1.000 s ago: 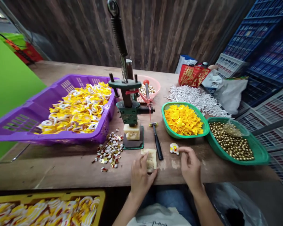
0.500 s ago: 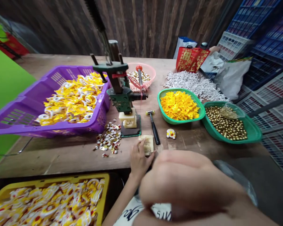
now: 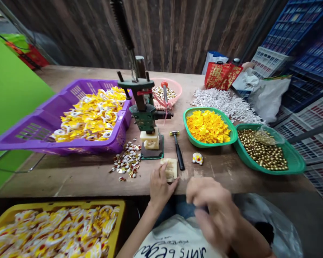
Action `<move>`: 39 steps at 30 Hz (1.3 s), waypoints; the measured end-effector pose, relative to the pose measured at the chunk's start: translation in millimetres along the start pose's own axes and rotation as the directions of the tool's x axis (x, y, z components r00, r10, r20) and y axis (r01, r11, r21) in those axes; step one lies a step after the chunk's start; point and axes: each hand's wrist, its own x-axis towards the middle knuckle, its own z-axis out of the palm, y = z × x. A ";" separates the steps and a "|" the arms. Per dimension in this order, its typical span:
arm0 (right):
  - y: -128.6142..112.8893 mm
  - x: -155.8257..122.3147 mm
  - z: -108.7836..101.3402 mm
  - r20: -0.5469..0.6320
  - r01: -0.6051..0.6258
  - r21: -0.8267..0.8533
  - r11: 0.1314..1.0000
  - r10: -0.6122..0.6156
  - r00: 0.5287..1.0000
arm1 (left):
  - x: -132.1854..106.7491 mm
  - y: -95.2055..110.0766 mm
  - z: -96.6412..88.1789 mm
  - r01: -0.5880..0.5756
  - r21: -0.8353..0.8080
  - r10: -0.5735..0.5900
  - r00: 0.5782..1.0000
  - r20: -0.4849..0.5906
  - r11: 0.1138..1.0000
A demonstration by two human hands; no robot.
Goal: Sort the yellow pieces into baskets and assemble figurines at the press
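Note:
My left hand (image 3: 161, 186) rests at the table's front edge, its fingers and thumb set around a small cream-coloured square block (image 3: 169, 170) that lies flat. Blurred by motion, my right hand (image 3: 212, 204) hovers in front of the edge with fingers bent; whether anything is in it cannot be made out. A small hammer (image 3: 178, 154) with a black handle lies just right of the block. Further right is one yellow and white plastic piece (image 3: 197, 158). Behind the block stands a green hand press (image 3: 145, 118) with a cream fixture (image 3: 150, 141) on its base.
Left of the press are a purple basket (image 3: 70, 146) of yellow-white pieces and a loose pile of small parts (image 3: 127, 159). A yellow crate (image 3: 120, 218) sits below. Green baskets hold yellow parts (image 3: 208, 126) and gold beads (image 3: 261, 150); white parts (image 3: 226, 104) lie behind.
My right hand has dropped away from close before the camera, and more of it shows now. My left hand stays on the block. The whole view has shifted slightly.

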 end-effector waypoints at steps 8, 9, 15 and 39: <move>54.7 -37.6 -1.7 0.429 -0.132 -0.157 0.979 0.188 0.883 | -3.3 4.9 0.2 0.082 -0.044 -0.082 0.997 -0.001 0.996; 57.0 -39.0 -3.6 0.380 -0.123 -0.177 0.977 0.183 0.907 | -3.9 5.8 0.8 0.095 -0.038 -0.096 0.995 -0.005 0.995; 77.3 -23.2 22.7 0.117 -0.092 -0.191 0.977 0.116 0.986 | -7.3 10.5 -3.0 0.114 -0.019 -0.113 0.993 0.036 0.993; 134.7 -39.7 103.6 -0.108 -0.219 -0.328 0.919 0.194 0.975 | 3.1 -10.6 -45.4 0.001 -0.199 0.016 0.996 0.085 0.980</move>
